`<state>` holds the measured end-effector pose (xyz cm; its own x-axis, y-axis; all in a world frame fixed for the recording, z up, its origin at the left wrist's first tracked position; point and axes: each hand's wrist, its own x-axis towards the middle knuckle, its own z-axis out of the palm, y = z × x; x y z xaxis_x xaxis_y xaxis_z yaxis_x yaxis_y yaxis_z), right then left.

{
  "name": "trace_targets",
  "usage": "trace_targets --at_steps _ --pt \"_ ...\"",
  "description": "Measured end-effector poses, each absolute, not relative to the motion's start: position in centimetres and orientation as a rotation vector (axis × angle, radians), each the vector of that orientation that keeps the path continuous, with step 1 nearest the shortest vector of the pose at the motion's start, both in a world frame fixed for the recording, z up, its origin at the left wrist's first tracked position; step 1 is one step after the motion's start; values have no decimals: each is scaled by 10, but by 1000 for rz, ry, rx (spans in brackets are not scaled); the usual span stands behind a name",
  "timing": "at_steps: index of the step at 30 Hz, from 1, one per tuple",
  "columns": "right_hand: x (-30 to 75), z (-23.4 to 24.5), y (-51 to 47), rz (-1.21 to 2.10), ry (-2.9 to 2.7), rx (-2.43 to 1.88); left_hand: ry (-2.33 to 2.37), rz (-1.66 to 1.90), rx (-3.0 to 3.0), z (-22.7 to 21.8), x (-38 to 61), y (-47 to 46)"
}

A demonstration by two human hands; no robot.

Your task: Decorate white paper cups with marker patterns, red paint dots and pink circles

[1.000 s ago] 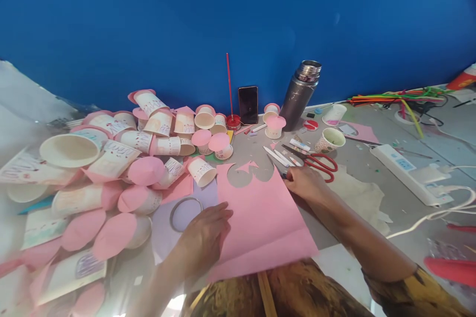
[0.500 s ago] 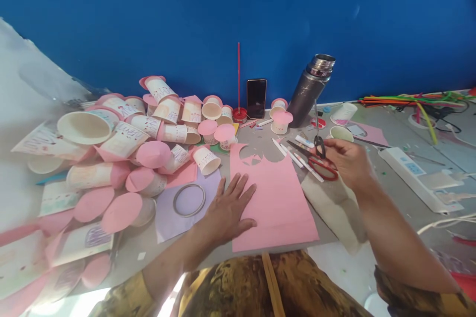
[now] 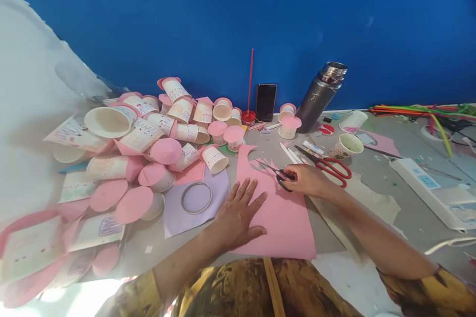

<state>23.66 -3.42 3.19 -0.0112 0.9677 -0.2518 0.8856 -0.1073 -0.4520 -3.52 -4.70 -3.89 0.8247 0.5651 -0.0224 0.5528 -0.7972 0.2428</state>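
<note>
A pink paper sheet [image 3: 282,228] lies in front of me, with curved pieces cut from its far edge. My left hand [image 3: 241,213] rests flat on its left side, fingers spread. In my right hand [image 3: 303,180] is a pair of black-handled scissors [image 3: 267,164], gripped by the handles, blades over the cut-out far edge and pointing left. Larger red-handled scissors [image 3: 340,171] lie just beyond my right wrist, beside white markers [image 3: 290,152]. To the left, a silver ring [image 3: 183,198] sits on a lilac paper [image 3: 174,225].
Paper cups with pink paper pieces, such as this cup [image 3: 214,159], crowd the left side. A dark flask [image 3: 318,101] and a phone [image 3: 267,102] stand by the blue wall. On the right are a patterned cup [image 3: 345,146] and a power strip [image 3: 427,188].
My right hand has moved left with the black-handled scissors, from above the red-handled pair to the sheet's cut edge. My left hand stays flat on the paper. The view has shifted slightly.
</note>
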Motion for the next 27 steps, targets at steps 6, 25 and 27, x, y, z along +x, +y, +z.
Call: trace_targets --at_steps 6,25,27 --pt "243 47 3 741 -2372 -2118 836 112 2799 -41 -36 -49" --pt "227 35 65 686 -2607 -2011 830 39 2732 -38 -34 -49" --pt "233 39 58 686 -2546 -2030 838 29 2722 -35 -33 -49"
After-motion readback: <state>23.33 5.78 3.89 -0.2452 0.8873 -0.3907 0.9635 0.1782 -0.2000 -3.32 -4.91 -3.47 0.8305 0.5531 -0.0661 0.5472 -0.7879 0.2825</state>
